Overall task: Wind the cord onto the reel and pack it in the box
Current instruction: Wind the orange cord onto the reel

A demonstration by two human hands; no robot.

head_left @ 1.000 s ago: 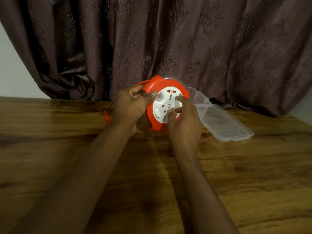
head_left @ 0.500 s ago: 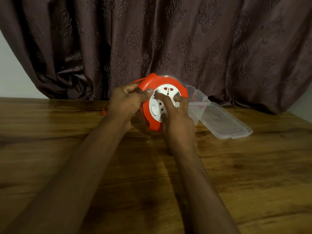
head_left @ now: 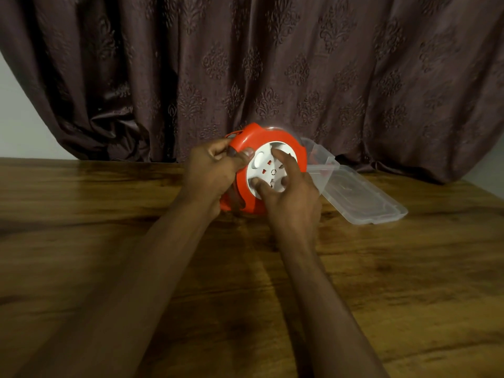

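An orange cord reel (head_left: 252,137) with a white socket disc (head_left: 268,170) stands on edge above the wooden table (head_left: 109,227), its face turned toward me. My left hand (head_left: 212,173) grips the orange rim at its upper left, thumb on the front. My right hand (head_left: 293,197) has thumb and fingers curled onto the white disc. A short piece of orange cord (head_left: 234,133) shows at the reel's top left; the rest is hidden. The clear plastic box (head_left: 323,156) stands behind the reel on the right, its lid (head_left: 360,197) open and lying flat.
A dark patterned curtain (head_left: 272,72) hangs right behind the table's far edge. A pale wall (head_left: 19,124) shows at the left.
The white disc has turned under my right hand, whose fingers have shifted around it. The reel stays in my left hand at the same spot.
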